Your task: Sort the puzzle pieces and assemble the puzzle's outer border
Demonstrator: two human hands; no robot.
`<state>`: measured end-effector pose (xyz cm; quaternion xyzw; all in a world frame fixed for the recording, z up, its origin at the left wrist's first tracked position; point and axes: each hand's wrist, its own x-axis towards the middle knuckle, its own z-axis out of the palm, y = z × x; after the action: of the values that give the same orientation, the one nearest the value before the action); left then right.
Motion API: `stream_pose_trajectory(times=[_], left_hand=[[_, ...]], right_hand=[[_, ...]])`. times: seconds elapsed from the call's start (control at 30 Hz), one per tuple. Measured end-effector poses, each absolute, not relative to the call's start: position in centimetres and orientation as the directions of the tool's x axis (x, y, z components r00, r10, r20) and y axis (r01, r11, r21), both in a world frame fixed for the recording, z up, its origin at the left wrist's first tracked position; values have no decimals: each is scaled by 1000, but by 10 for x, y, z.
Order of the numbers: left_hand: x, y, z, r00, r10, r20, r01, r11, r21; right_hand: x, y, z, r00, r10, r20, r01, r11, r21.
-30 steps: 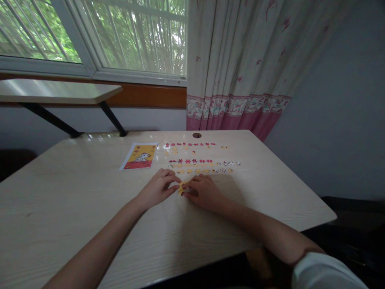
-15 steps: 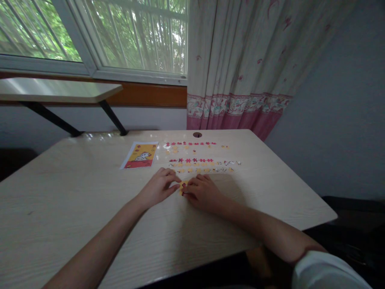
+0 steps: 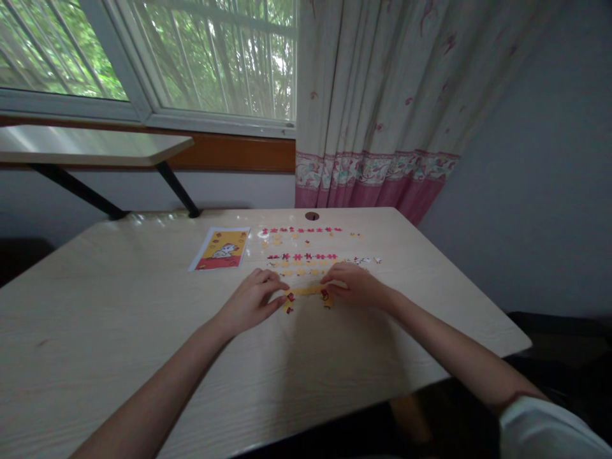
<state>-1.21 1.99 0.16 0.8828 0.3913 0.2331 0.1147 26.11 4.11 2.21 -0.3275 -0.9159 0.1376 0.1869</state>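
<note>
Two hands, a left hand and a right hand, are at the ends of a yellow puzzle strip. It lies on the table, nearer the person than the rows of loose pieces. The left thumb and first finger are a little apart, tips by the left end. The right fingers bend at the other end; whether they pinch a piece cannot be told. A hard push or sideways tug could make the thin strip buckle or pop apart, and the right hand could bump nearby pieces. The strip's long way runs left to right; a short leg at each end points toward the person.
</note>
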Motion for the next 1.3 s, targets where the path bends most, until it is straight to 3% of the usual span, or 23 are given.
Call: stream_pose_trajectory(times=[0.33, 0.97, 1.17, 1.3], left_hand=[[-10, 18, 1, 598, 745, 296, 657, -667, 351], [-11, 18, 1, 602, 738, 304, 657, -675, 337], [-10, 18, 3, 576, 747, 332, 668, -664, 335], [-10, 18, 3, 560, 746, 361, 664, -664, 344]], right_hand=[[265, 26, -4, -658, 701, 276, 583, 706, -402], [265, 26, -4, -658, 707, 258, 577, 694, -429], [282, 53, -5, -520, 772, 365, 662, 634, -398], [306, 99, 2, -378, 867, 323, 824, 474, -309]])
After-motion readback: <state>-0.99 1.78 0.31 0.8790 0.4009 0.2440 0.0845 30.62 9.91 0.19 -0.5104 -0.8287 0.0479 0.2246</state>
